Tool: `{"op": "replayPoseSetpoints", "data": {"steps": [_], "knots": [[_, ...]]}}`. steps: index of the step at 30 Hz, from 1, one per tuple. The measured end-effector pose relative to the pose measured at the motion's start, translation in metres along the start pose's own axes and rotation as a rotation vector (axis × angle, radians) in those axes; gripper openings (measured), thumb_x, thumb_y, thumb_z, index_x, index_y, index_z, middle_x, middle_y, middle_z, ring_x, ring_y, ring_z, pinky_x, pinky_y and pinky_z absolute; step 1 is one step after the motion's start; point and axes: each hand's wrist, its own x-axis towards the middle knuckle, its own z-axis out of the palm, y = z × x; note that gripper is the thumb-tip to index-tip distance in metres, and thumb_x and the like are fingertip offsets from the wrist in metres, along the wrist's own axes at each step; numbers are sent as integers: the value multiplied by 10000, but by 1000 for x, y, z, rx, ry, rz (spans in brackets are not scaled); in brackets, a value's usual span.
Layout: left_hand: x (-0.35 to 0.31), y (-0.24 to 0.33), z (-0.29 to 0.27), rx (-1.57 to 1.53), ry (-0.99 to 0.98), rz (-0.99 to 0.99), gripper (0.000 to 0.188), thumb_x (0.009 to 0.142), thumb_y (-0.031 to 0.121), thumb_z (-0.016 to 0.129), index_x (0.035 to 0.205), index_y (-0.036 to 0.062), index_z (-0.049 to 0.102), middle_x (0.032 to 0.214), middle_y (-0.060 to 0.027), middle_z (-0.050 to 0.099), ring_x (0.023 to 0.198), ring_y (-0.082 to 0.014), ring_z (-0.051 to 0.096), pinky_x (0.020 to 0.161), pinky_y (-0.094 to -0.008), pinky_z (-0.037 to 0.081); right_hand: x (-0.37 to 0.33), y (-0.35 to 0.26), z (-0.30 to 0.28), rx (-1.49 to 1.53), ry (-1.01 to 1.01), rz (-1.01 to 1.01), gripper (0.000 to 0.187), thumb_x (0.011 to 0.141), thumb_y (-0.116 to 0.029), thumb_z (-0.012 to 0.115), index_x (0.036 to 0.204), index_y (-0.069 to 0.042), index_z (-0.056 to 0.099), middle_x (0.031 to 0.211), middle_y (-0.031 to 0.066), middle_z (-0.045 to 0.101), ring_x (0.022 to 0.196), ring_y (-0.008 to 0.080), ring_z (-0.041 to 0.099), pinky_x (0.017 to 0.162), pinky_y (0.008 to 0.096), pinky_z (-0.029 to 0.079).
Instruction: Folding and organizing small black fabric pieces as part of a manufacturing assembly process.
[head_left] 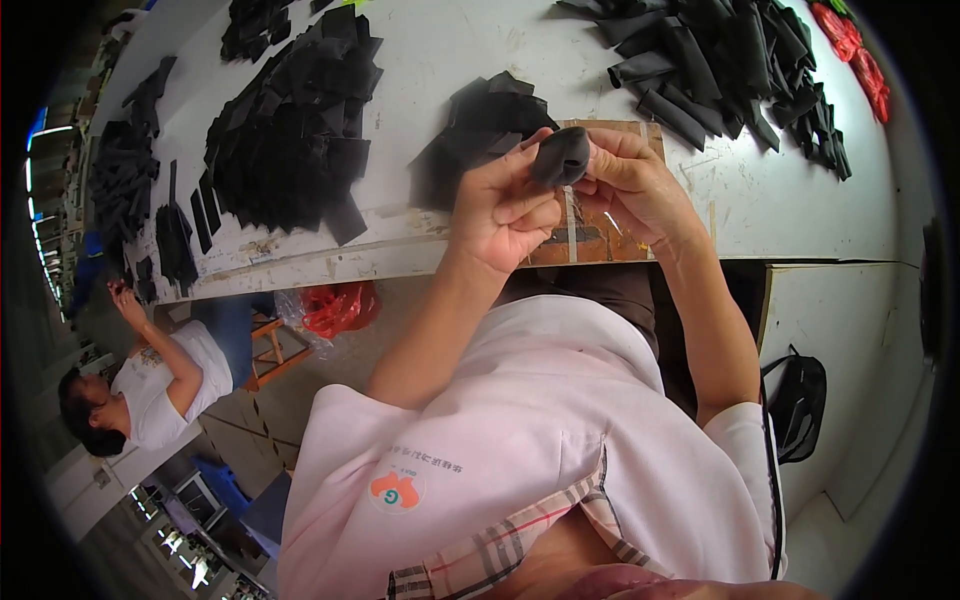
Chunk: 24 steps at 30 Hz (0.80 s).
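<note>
Between my two hands is a black fabric piece (560,158), curled into a short tube with its open end toward me. My left hand (508,208) pinches its left side, the other fingers folded in. On the right side, the thumb and fingers of my right hand (640,185) grip its edge. Both hands are raised over a brown board (600,236) at the table's near edge. Just beyond my left hand lies a small pile of flat black fabric pieces (490,118).
A large heap of flat black pieces (295,130) covers the table's left part. Rolled black tubes (700,70) are piled at the far right, near red plastic bags (855,55). A co-worker (180,375) sits at the left. A black bag (800,405) hangs at the right.
</note>
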Motion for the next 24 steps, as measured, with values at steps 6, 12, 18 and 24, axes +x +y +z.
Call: {"op": "replayPoseSetpoints", "data": {"steps": [6,12,18,24], "knots": [[2,16,20,41,101,43,128,812,93,498,923,38,528,698,-51,555,330,-34,254,327,-173,189,9,-17,2,-476,2,-122,300,818,-312,547,673,-49,530,567,-45,397,522,42,340,472,183,275],[2,9,12,57,-63,36,258,791,116,529,1013,-12,501,736,-57,558,367,-37,311,344,-183,216,17,-2,-11,-262,-77,-103,291,820,-305,544,673,-55,525,566,-40,408,519,53,364,475,193,287],[1,3,15,1477,157,842,290,782,68,569,1065,42,512,852,-58,576,798,-156,542,736,-247,432,18,6,-18,-273,-54,-143,325,822,-346,537,716,-38,538,575,-27,431,531,71,413,498,207,330],[-4,-1,28,1361,-78,930,108,807,33,529,900,9,580,882,-96,600,819,-139,550,796,-275,431,-7,-22,5,-992,52,-828,366,718,-361,619,824,-18,551,735,64,537,704,192,540,571,284,410]]}}
